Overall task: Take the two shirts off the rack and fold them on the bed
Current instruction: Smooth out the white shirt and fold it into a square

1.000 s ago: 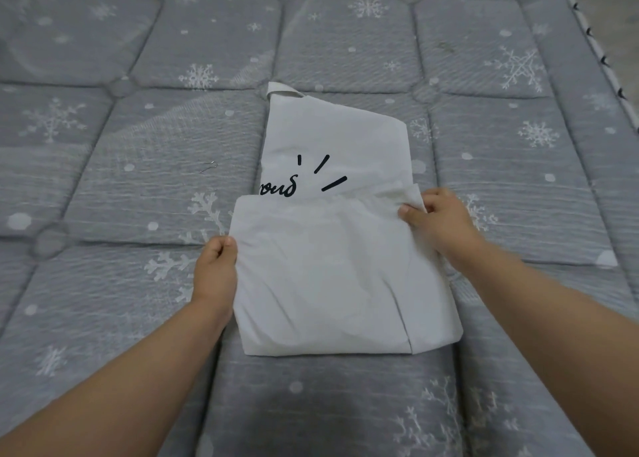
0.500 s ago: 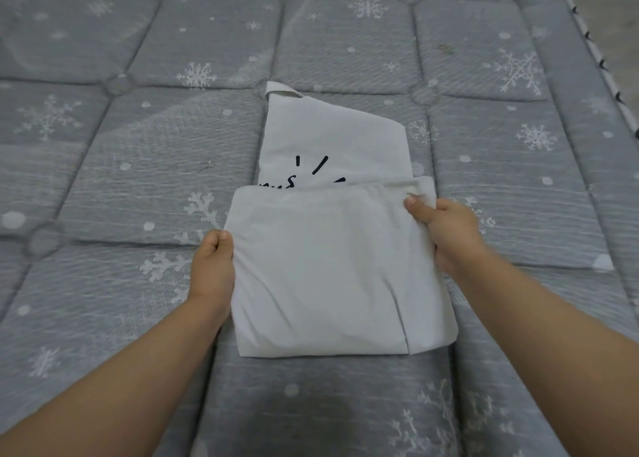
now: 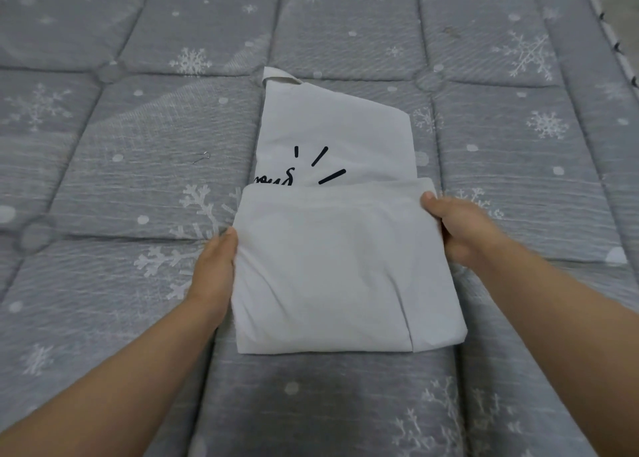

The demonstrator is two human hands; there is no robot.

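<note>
From the head view, your left hand (image 3: 214, 270) and right hand (image 3: 460, 228) each pinch a side edge of the white shirt (image 3: 332, 249), fingers closed on cloth. It lies half-folded, mid-bed (image 3: 138, 152).

place: bedroom | evidence: grey snowflake-print quilted mattress (image 3: 138, 145) fills view
</note>
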